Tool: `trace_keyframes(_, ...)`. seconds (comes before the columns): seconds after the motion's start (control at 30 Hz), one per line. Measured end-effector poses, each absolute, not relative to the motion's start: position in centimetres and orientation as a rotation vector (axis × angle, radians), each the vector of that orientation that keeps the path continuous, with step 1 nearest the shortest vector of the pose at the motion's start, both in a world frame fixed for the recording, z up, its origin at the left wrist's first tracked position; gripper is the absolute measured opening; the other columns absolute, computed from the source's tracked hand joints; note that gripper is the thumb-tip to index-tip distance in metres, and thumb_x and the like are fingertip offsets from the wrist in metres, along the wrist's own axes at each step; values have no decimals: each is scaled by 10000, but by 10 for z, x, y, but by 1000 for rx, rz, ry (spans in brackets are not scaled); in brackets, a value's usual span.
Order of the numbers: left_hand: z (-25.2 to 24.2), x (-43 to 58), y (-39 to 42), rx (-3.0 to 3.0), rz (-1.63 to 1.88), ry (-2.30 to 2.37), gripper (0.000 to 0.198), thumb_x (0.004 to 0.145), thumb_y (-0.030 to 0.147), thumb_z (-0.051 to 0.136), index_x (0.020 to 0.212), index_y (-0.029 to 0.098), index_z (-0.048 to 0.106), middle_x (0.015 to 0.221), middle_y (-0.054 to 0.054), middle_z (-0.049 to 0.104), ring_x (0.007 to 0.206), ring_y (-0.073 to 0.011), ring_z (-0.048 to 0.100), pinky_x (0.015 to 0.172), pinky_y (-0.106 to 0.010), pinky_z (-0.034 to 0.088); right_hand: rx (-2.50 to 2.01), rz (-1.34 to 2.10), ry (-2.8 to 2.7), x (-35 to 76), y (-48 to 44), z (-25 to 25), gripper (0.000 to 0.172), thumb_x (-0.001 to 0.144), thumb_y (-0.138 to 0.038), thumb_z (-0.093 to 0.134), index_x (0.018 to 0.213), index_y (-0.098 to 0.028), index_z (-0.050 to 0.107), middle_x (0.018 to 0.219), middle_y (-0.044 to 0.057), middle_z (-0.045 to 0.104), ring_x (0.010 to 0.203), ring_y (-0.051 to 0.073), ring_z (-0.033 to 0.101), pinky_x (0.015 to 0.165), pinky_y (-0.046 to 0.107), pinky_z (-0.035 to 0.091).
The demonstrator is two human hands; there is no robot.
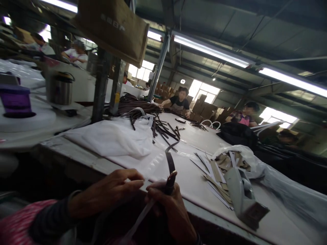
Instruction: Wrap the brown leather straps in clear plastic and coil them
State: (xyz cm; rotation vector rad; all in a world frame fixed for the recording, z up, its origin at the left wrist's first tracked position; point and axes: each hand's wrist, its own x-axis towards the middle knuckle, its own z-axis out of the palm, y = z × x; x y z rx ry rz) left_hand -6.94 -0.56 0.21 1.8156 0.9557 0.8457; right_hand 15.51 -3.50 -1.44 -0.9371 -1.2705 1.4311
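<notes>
Dark strap (171, 164) with metal buckle (172, 175), held in right hand (170, 201) at near edge of tabletop (194, 180); buckle up out of the fist, far run laid away across the top toward loose strap pile (163, 128). Right fingers curled closed round strap just below buckle; pale translucent strip (142, 216) seemingly caught at the same fingers, hanging down. Left hand (109, 191) just beside, apart from strap, thumb and forefinger nearly together, white patch showing between; cannot tell if gripping anything. Main risk, judging by layout: far run snagging in pile, caused by overlap with other straps, then dragging loose ones along. Could also scratch strap face, given bare metal so near. Might tear or twist strip from an angled pull with only 1 hand anchoring. Could drop strap off the edge on a loosened grip, dark gap right below. Offcut strips (217, 177) and grey dispenser-like block (236, 189) off to the right, so low tangle risk there.
</notes>
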Motion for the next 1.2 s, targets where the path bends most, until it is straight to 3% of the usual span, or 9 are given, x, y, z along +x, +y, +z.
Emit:
trace_keyframes(0.17, -3, 2, 2, 1407, 729, 726, 421, 857, 550, 709, 980, 147, 702, 778, -28, 733, 642, -209, 686, 558, -253, 492, -1031, 1380, -1323, 155, -43, -15, 382, 844, -445, 753, 686, -98, 726, 501, -28, 456, 461, 72, 366, 449, 218, 257)
trace_keyframes(0.27, -19, 13, -2, 1252, 852, 650, 371, 825, 457, 774, 1007, 141, 709, 906, -71, 770, 778, -248, 733, 658, -287, 560, -1003, 1378, -1318, 159, -46, -20, 304, 840, -388, 749, 931, -99, 769, 552, -30, 493, 480, 79, 381, 457, 216, 272)
trace_keyframes(0.33, -26, 11, -5, 1239, 932, 682, 360, 804, 395, 806, 1053, 151, 716, 968, -79, 777, 844, -242, 736, 696, -269, 563, -957, 1394, -1288, 161, -49, -26, 400, 835, -358, 751, 1147, -107, 734, 589, -28, 530, 495, 87, 398, 468, 215, 295)
trace_keyframes(0.5, -32, 8, -17, 1186, 887, 737, 390, 863, 483, 717, 1078, 158, 728, 828, -55, 758, 582, -178, 665, 554, -261, 519, -1019, 1390, -1161, 160, -60, -36, 531, 874, -417, 755, 1287, -93, 676, 622, 10, 611, 490, 89, 398, 465, 222, 289)
trace_keyframes(0.57, -37, 8, -23, 1201, 911, 745, 392, 842, 489, 736, 1049, 155, 743, 759, -44, 742, 614, -183, 665, 594, -258, 516, -1066, 1358, -1143, 160, -63, -37, 498, 911, -467, 723, 1248, -100, 704, 606, 9, 601, 489, 89, 403, 466, 224, 278)
trace_keyframes(0.67, -48, 3, -32, 1246, 914, 835, 403, 833, 508, 740, 1033, 158, 752, 679, -27, 707, 604, -167, 621, 554, -225, 445, -1142, 1260, -1142, 163, -64, -37, 424, 928, -502, 701, 986, -89, 779, 548, -4, 544, 482, 87, 402, 469, 233, 273)
trace_keyframes(0.77, -57, -7, -40, 1307, 909, 983, 300, 805, 453, 757, 879, 163, 768, 713, -23, 707, 639, -158, 597, 572, -219, 424, -1162, 1173, -1121, 169, -63, -38, 417, 923, -491, 709, 791, -99, 762, 513, -21, 491, 482, 85, 393, 483, 241, 280)
trace_keyframes(1.2, -69, -37, -49, 1497, 785, 1090, 201, 839, 357, 637, 845, 195, 756, 790, -2, 712, 795, -202, 618, 716, -251, 450, -1177, 1051, -1088, 180, -65, -31, 330, 894, -429, 732, 761, -126, 737, 514, -37, 469, 500, 91, 391, 515, 251, 278)
